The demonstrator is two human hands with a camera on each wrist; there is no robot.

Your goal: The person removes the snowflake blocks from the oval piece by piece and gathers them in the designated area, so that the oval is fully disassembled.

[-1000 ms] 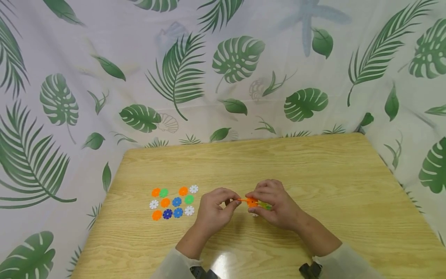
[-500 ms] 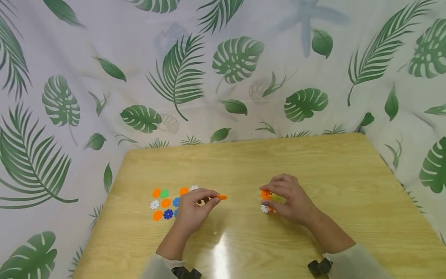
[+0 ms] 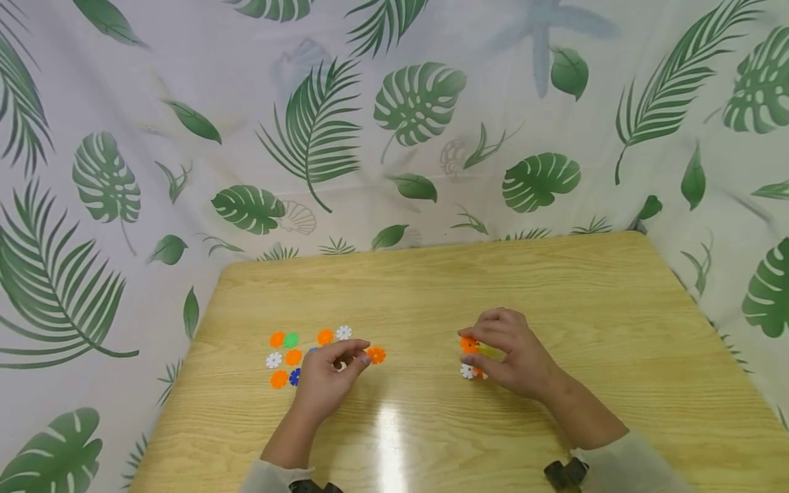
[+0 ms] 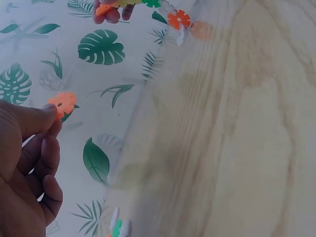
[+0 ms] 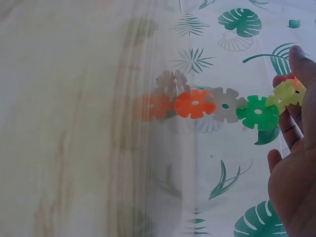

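My left hand (image 3: 329,376) pinches a loose orange notched plastic disc (image 3: 376,355) between thumb and fingertips, and this disc (image 4: 64,104) shows tilted in the left wrist view. My right hand (image 3: 514,356) holds a joined chain of notched discs by its orange end disc (image 3: 470,344). In the right wrist view the chain runs from a yellow disc (image 5: 286,96) to a green disc (image 5: 258,112), a white disc (image 5: 226,105), an orange disc (image 5: 196,103) and a further white disc (image 5: 173,83). The two hands are apart. The fingers hide part of the chain.
Several loose discs lie in rows at the left of the wooden table (image 3: 431,294), among them a green disc (image 3: 291,340) and a dark blue disc (image 3: 295,376). My left hand covers some of them. A leaf-patterned cloth (image 3: 370,150) hangs behind the table.
The hands were together at the chain one second ago. My left hand has moved away to the left with the orange disc, while the right has shifted slightly right with the chain.
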